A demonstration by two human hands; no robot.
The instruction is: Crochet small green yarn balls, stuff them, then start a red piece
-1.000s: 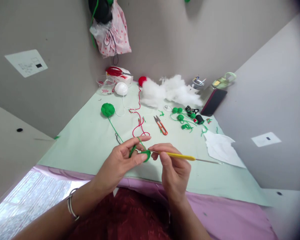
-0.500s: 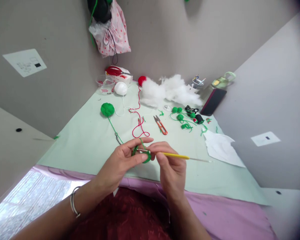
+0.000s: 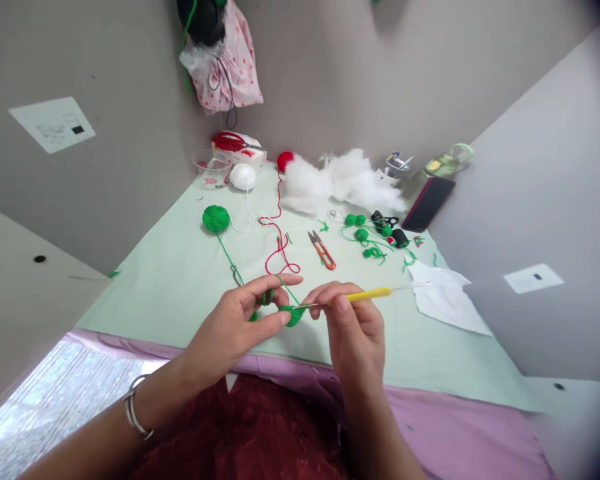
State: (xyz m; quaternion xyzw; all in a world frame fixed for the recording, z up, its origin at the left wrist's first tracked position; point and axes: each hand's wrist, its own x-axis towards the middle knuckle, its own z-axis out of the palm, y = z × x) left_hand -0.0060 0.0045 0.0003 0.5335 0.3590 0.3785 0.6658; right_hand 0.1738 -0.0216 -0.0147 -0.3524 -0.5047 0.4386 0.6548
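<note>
We see the left hand pinching the small green crochet piece at its thumb tip, its index finger stretched above with yarn over it; the grip behind the piece is hidden. The right hand pinches the yellow-handled hook, its tip at the piece, too small for us to make out. Beyond the left fingers lies the green yarn ball; we lose its strand behind them.
</note>
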